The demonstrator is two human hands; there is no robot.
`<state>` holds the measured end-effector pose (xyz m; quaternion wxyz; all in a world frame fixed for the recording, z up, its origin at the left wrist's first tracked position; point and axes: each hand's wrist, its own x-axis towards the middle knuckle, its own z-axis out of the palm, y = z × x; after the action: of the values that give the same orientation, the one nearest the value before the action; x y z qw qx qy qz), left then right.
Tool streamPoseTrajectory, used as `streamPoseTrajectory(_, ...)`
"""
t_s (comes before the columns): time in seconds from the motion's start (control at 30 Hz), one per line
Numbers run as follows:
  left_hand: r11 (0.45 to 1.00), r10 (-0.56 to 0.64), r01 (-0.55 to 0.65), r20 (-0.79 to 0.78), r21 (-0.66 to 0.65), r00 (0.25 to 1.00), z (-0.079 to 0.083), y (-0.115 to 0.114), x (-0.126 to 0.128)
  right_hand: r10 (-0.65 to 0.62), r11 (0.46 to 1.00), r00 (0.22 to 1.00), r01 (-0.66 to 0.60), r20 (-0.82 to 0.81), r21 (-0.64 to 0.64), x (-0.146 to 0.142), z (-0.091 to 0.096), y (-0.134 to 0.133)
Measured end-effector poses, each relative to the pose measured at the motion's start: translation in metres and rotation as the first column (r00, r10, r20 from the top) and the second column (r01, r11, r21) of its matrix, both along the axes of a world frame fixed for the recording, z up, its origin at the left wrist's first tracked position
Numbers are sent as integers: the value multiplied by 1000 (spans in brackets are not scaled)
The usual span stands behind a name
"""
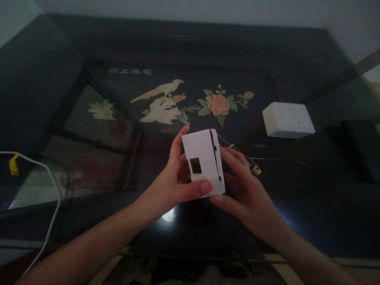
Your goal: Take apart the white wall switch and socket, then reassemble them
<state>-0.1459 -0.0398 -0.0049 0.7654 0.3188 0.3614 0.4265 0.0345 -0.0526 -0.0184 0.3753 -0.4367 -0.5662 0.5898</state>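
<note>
White casing (201,145), square-holed, held above dark table (299,202), centre. Left to right: left hand (170,180), gripping its left side; right hand (245,188), clasping its right edge; screwdriver (254,168), just beyond; white box (287,122), apart.

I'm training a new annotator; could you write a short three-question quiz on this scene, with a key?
1. True or false: the thumb of the left hand rests on the white case.
2. What lies partly behind the right hand? A) mug; B) tool with yellow-and-black handle; C) towel.
3. Fill in: a second white box sits to the ____ of the white case in this view.

Key: 1 true; 2 B; 3 right.
</note>
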Motion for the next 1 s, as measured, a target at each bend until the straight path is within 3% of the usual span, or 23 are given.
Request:
streamPoseTrajectory(0.2, 1000, -4, 4, -22, 1, 1000, -5, 0, 0, 4, 997, 997, -10, 76, 71, 3, -3, 1)
streamPoseTrajectory(0.4, 1000, 19, -18, -62, 16, 998, -9, 1, -2, 71, 996, 996, -74, 52, 51, 5, -2, 1)
streamPoseTrajectory(0.77, 982, 57, -29, -146, 187, 988, -14, 4, -2, 78, 993, 997, -79, 13, 84, 3, 2, -1)
streamPoseTrajectory(1.0, 965, 93, -31, -225, 262, 970, -18, 5, 1, 42, 978, 985, -75, 168, 194, 4, 1, 0)
